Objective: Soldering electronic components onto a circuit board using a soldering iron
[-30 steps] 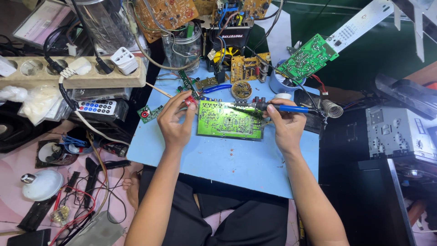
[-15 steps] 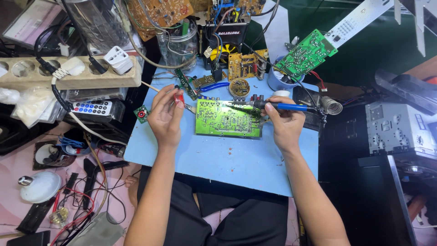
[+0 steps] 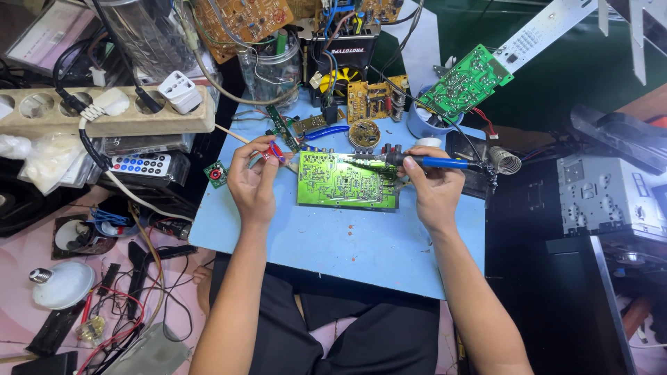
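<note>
A green circuit board (image 3: 345, 182) lies flat on a light blue work board (image 3: 347, 243) across my lap. My right hand (image 3: 432, 186) grips a blue-handled soldering iron (image 3: 425, 162), whose tip points left over the top edge of the board. Left of the board, my left hand (image 3: 251, 178) pinches a small red part (image 3: 275, 152) between thumb and fingers. It is too small to identify.
A small green square module (image 3: 216, 173) lies at the blue board's left edge. Behind are blue-handled pliers (image 3: 326, 132), several circuit boards, a glass jar (image 3: 276, 64), a coil stand (image 3: 506, 164) and a power strip (image 3: 104, 114). A remote (image 3: 139, 165), bulb (image 3: 61, 283) and cables lie left.
My left hand has drawn back from the circuit board's top left corner and lifted the small red part. The soldering iron stays over the board's top edge.
</note>
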